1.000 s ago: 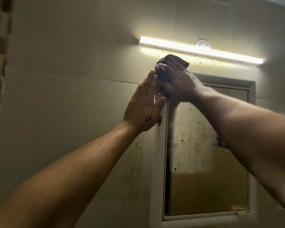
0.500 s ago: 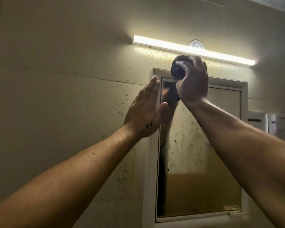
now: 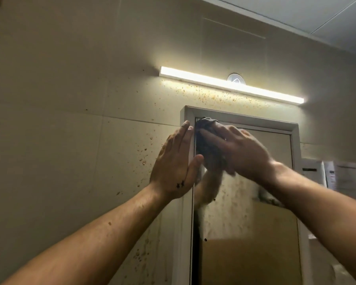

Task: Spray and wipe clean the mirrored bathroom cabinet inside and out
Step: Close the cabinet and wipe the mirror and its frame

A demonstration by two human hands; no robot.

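Note:
The mirrored cabinet (image 3: 255,233) hangs on the wall with a pale frame, its glass smeared and spotted. My right hand (image 3: 240,151) presses a dark cloth (image 3: 209,140) flat against the mirror's upper left corner. My left hand (image 3: 175,163) is flat and open, fingers together, braced against the cabinet's left frame edge beside the cloth. Reflections of hand and cloth show in the glass below.
A lit strip light (image 3: 230,84) runs above the cabinet, with brown splatter on the wall beneath it. Speckled dirt marks the wall left of the cabinet. A white dispenser (image 3: 313,171) and paper notices (image 3: 345,177) hang to the right.
My right hand with the cloth came down from the cabinet's top edge and left onto the mirror's upper left corner. My left hand stayed on the frame. The view tilted upward.

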